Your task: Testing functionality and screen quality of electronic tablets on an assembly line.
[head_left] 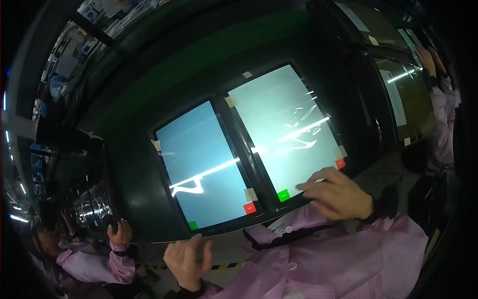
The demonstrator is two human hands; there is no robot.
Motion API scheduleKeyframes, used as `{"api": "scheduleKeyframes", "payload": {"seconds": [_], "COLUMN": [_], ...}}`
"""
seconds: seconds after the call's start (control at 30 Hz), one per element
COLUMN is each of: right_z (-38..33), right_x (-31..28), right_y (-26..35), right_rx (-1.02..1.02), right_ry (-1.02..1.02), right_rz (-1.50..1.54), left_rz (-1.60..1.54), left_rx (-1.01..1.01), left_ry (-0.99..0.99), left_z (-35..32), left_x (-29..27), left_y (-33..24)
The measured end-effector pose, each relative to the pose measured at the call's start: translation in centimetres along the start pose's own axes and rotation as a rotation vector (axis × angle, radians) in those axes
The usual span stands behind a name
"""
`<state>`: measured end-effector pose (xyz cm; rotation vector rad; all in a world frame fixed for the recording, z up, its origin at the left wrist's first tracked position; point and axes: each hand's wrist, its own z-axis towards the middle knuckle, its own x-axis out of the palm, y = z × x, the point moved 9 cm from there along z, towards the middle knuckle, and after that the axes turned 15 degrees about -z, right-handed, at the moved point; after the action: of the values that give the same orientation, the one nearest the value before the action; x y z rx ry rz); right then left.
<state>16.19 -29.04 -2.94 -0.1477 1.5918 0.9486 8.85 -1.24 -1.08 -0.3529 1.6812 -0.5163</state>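
Spotting a co-worker (94,264) far left, with one hand (121,233) by the bench (134,204). Then seeing the left hand (185,260) just below the left screen (201,149), empty, with a gap between thumb and curved fingers. Noting that screen lit blue, with a green square (193,225) and a red square (249,208) along its near edge. Just beside, finding the right screen (274,109), paler. Over its near edge, catching the right hand (339,195), blurred, with fingers loosely out beside a green patch (283,195), holding nothing visible; cannot tell whether touching. Glimpsing someone's hand (426,61) far right.
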Motion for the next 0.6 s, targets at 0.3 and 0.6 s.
{"api": "scheduleKeyframes", "payload": {"seconds": [0.3,0.6], "right_z": [2.7,8.4], "right_x": [-2.6,-5.3], "right_y": [2.7,-3.9], "right_rx": [-0.195,0.18], "right_ry": [-0.206,-0.331], "right_rz": [-0.138,-0.144], "left_rz": [0.094,-0.126], "left_rx": [0.098,0.054], "left_ry": [-0.537,-0.53], "left_z": [-0.9,9.8], "left_x": [-3.1,-5.5], "left_y": [-0.1,3.5]}}
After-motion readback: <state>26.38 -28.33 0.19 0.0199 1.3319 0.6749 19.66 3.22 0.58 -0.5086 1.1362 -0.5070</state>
